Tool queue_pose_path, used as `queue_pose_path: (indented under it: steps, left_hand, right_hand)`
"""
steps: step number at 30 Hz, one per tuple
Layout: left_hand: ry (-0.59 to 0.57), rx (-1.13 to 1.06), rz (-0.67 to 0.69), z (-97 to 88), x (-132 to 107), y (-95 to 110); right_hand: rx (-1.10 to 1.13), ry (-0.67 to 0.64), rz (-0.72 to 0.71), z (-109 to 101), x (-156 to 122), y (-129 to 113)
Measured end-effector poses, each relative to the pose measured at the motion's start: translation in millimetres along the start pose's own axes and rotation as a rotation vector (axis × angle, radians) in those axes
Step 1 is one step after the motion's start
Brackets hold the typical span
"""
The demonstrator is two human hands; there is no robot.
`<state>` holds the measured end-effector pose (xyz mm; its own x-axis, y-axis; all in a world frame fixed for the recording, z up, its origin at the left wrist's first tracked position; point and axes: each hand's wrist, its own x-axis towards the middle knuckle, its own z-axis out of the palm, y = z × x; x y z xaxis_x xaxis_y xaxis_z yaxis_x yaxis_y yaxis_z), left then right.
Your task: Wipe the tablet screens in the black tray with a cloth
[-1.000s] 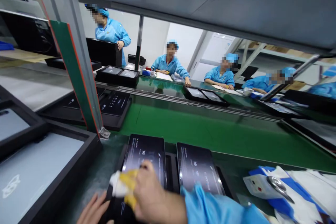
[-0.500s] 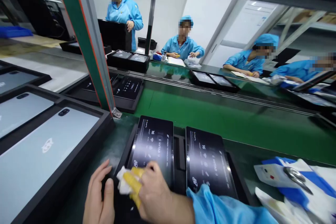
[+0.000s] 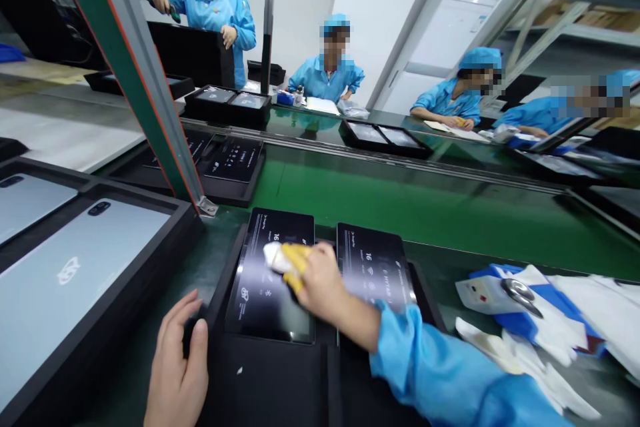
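Note:
My right hand [image 3: 323, 283], with yellow finger covers, is closed on a white wipe [image 3: 273, 257] and presses it to the upper part of a dark-screened tablet [image 3: 267, 320]. White text and icons show on that screen, partly hidden by the hand. A second tablet [image 3: 373, 260] lies to its right, partly behind my right forearm. Both rest in a black tray [image 3: 273, 380]. At the tray's left edge is my left hand [image 3: 175, 363], thumb and fingers apart, holding nothing; whether it touches the tray I cannot tell. A small white scrap [image 3: 239, 370] sits on the tray's near part.
On the left stands another black tray [image 3: 145, 293] with silver tablets, beside a green-and-grey post [image 3: 145, 80]. A green conveyor belt [image 3: 400, 207] runs behind. To the right lie white wipes with blue packaging and a bottle [image 3: 487, 295]. Several people in blue work across the line.
My right hand has moved the wipe from the tablet's near end up to its upper part. My left hand stays by the tray edge. The standing person now shows a handheld device.

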<state>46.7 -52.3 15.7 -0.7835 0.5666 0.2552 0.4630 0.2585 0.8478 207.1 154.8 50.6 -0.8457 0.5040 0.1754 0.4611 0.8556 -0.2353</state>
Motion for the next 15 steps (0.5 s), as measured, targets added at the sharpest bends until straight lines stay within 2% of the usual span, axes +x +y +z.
queue_pose_path:
  steps: [3,5,6,8,10,11,13,15]
  left_hand:
    - [-0.008,-0.001,0.001,-1.0,0.4,-1.4]
    - [-0.026,0.003,-0.013,-1.4,0.0,-1.5]
    - [-0.044,0.020,-0.007,-1.1,-0.4,-1.4]
    - [-0.096,0.118,0.063,0.8,-1.5,-2.2]
    - [-0.162,0.297,0.204,4.8,-3.1,-5.2]
    - [-0.195,0.395,0.281,7.5,-4.1,-7.7]
    - [-0.219,0.549,0.445,13.7,-5.8,-13.6]
    - [-0.209,0.625,0.549,20.5,-6.8,-19.0]
  right_hand:
    - [0.152,-0.051,-0.305,19.1,-55.5,-32.1]
    - [0.232,-0.013,-0.379,16.8,-68.1,-37.4]
    - [0.239,0.028,-0.335,10.9,-63.7,-32.7]
    - [0.186,0.110,-0.130,-5.1,-41.1,-13.0]
    - [0.106,0.134,0.060,-16.8,-19.7,8.0]
    - [0.084,0.115,0.087,-18.5,-15.9,14.1]
    - [0.111,0.053,-0.003,-12.4,-25.4,13.1]
    - [0.166,0.000,-0.174,1.9,-47.7,0.1]
